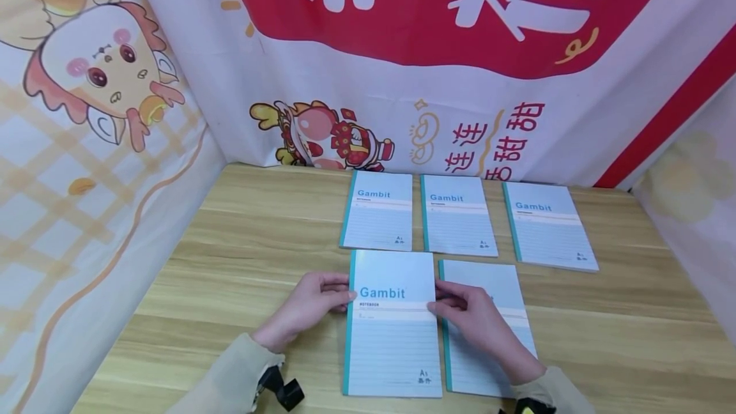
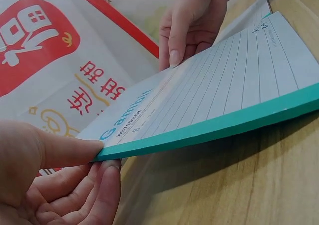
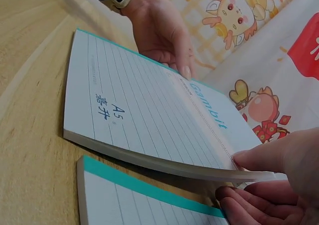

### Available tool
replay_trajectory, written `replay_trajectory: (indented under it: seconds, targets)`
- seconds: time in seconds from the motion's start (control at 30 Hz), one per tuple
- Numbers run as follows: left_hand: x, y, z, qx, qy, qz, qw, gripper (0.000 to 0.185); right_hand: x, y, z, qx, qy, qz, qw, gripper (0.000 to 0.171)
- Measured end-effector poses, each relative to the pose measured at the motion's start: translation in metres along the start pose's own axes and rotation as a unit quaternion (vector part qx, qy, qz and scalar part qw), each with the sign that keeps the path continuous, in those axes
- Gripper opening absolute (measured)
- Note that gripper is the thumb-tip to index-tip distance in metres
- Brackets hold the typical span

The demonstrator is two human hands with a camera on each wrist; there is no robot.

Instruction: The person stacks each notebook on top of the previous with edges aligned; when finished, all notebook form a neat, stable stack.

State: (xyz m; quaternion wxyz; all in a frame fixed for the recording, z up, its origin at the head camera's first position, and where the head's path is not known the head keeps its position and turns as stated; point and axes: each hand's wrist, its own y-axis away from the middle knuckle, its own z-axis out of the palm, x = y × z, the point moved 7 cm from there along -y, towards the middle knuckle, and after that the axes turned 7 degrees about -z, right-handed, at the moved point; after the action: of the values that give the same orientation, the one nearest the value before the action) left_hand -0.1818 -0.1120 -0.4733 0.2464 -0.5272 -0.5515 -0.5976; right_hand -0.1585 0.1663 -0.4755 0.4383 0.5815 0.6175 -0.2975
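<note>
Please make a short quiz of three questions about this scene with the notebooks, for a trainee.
1. How many Gambit notebooks show on the wooden table?
2. True or false: the left hand and right hand pinch opposite edges of the held notebook.
3. What lies just right of the held notebook: A) a pen, B) another notebook, C) a cup?

Key: 1. Five. 2. True. 3. B.

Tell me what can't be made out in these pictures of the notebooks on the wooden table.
- Pale blue notebook with teal spine, held by left hand and right hand: small print under "Gambit" too small, head view.
- Second front notebook: title hidden by the right hand, head view.
- Black wrist device: cut off by the bottom edge.
- Red-and-white banner: characters cut off at the top.
</note>
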Motion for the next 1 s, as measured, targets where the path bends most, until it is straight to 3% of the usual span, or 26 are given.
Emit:
replay_trajectory:
  seconds: [0.3, 0.57, 1.0]
  targets:
    - [0.005, -0.002, 0.001, 0.006, -0.001, 0.001, 1.0, 0.037, 0.004, 0.004, 0.0, -0.013, -0.064, 0.041, 0.997, 0.056]
    - [0.008, -0.012, -0.006, 0.019, 0.02, 0.006, 0.9996, 0.039, 0.005, 0.004, 0.001, -0.045, -0.094, 0.024, 0.994, 0.051]
    - [0.012, -0.025, -0.013, 0.053, 0.03, -0.007, 0.9981, 0.034, 0.007, 0.003, 0.002, -0.042, -0.118, 0.016, 0.992, 0.046]
